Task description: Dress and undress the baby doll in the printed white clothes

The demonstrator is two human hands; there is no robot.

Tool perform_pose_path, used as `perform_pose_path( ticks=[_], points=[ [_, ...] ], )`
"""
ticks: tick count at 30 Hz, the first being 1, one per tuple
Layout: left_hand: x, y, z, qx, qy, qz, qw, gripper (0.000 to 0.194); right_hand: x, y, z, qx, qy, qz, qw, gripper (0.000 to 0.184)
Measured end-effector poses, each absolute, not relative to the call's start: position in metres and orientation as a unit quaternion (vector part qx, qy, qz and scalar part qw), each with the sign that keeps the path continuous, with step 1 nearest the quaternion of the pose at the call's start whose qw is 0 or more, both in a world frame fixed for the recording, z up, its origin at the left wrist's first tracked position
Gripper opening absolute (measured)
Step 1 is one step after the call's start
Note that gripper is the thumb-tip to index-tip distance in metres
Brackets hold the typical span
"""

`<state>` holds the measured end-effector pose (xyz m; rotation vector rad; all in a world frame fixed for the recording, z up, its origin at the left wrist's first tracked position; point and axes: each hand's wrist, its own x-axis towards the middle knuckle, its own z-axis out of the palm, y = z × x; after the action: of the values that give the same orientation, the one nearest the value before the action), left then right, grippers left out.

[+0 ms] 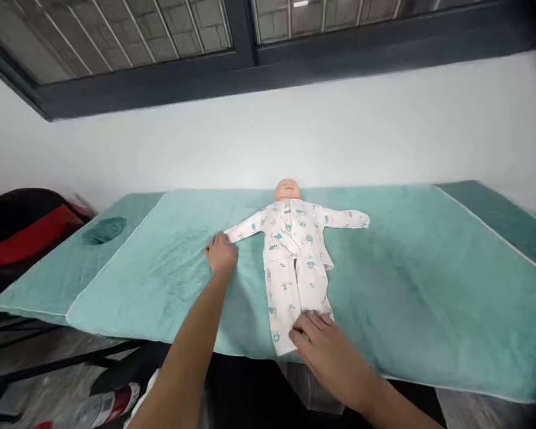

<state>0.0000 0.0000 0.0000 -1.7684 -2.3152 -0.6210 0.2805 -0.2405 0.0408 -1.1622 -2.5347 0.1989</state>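
A baby doll point(287, 189) lies on its back, its head toward the wall. It wears a white printed shirt point(310, 229) with both sleeves spread out and matching white trousers point(282, 292). My left hand point(221, 252) is at the end of the sleeve on the left, its fingers closed on the cuff. At the lower end of the trouser leg on the right, my right hand point(324, 342) has its fingers bent over the cloth and covers the hem. The other trouser leg lies flat beside it. The doll's hands and feet do not show.
The doll lies on a massage bed with a green cover point(411, 286), which has a face hole point(105, 230) at the left end. A black and red bag point(29, 232) stands at far left. A white wall point(268, 137) runs behind. A plastic bottle point(111, 408) is at lower left.
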Motion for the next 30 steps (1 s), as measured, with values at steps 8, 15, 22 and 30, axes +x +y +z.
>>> perform_pose_path(
  ticks=[8,15,22,30],
  points=[
    [0.002,-0.002,0.002,-0.594,-0.776,-0.200,0.071,0.041,0.250,-0.269,0.031,-0.369,-0.850,0.154,0.342,0.014],
    [0.000,0.001,-0.001,-0.592,-0.776,-0.203,0.079,0.040,0.294,-0.259,0.018,-0.511,-0.812,0.089,0.268,0.023],
    [-0.001,-0.002,-0.001,-0.595,-0.774,-0.200,0.077,0.040,0.288,-0.272,0.010,-0.511,-0.796,0.095,0.311,0.021],
    [-0.003,-0.003,-0.003,-0.595,-0.769,-0.224,0.069,0.043,0.299,-0.274,-0.002,-0.566,-0.757,0.060,0.322,0.030]
  ],
)
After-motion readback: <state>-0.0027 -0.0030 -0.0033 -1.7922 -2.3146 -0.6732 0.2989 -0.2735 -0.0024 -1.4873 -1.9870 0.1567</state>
